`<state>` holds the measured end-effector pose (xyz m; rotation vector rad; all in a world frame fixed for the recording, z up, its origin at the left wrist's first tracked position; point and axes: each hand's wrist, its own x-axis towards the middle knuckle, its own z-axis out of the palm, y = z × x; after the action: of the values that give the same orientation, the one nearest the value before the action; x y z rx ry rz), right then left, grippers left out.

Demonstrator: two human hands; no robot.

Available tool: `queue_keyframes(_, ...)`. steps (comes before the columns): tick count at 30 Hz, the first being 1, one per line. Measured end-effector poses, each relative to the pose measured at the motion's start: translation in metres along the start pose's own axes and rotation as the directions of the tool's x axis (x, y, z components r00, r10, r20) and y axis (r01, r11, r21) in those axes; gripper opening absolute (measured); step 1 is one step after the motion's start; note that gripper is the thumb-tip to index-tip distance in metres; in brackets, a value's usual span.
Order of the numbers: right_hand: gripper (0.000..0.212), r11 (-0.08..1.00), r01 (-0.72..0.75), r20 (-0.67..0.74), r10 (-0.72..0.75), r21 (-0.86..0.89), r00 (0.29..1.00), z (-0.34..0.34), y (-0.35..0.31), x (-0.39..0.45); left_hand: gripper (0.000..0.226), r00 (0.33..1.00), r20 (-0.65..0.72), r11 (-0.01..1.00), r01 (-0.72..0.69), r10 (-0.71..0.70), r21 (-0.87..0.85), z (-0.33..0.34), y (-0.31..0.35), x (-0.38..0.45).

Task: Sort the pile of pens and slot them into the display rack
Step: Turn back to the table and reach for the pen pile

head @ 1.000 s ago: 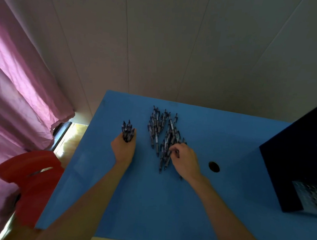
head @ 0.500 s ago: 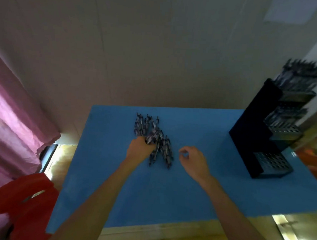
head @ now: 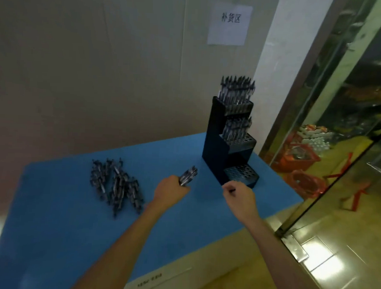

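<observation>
The left hand [head: 171,191] grips a pen bundle [head: 188,175] pointing toward the rack [head: 216,150] at the bench's far right; the nearer right hand [head: 239,197] pinches one pen.

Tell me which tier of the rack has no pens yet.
The bottom tier, nearest the right hand: its holes show bare, while both upper tiers hold pens.
</observation>
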<state>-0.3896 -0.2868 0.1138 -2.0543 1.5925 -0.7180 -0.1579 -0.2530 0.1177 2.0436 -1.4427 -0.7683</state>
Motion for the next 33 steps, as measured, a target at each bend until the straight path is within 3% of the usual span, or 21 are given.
queue_keyframes(5, 0.011, 1.0, -0.015, -0.035, 0.015, 0.0, 0.999, -0.053, 0.062, 0.005, 0.02, 0.999, 0.001, 0.997, -0.033, 0.033, 0.065, 0.054, 0.067, -0.004)
queue_keyframes(9, 0.012, 1.0, 0.005, -0.016, -0.005, -0.01, 1.0, -0.093, 0.115, 0.011, 0.028, 0.999, -0.029, 0.996, -0.027, 0.029, 0.083, 0.095, 0.112, -0.006)
queue_keyframes(17, 0.013, 0.999, 0.028, 0.006, -0.028, 0.036, 1.0, -0.178, 0.206, 0.037, 0.033, 0.992, -0.127, 1.0, 0.011, -0.012, -0.002, 0.16, 0.201, -0.004)
queue_keyframes(22, 0.011, 0.986, 0.094, 0.11, -0.11, 0.141, 0.988, -0.191, 0.202, 0.064, 0.028, 0.982, -0.17, 0.997, 0.074, -0.077, -0.025, 0.179, 0.232, -0.001)
queue_keyframes(28, 0.01, 0.869, 0.062, 0.264, -0.216, 0.491, 0.94, -0.185, 0.154, 0.098, 0.02, 0.956, -0.26, 0.988, 0.151, -0.138, 0.027, 0.177, 0.248, 0.016)
queue_keyframes(33, 0.028, 0.852, 0.072, 0.325, -0.274, 0.519, 0.905, -0.168, 0.129, 0.129, 0.024, 0.935, -0.321, 0.983, 0.175, -0.15, 0.05, 0.171, 0.249, 0.04)
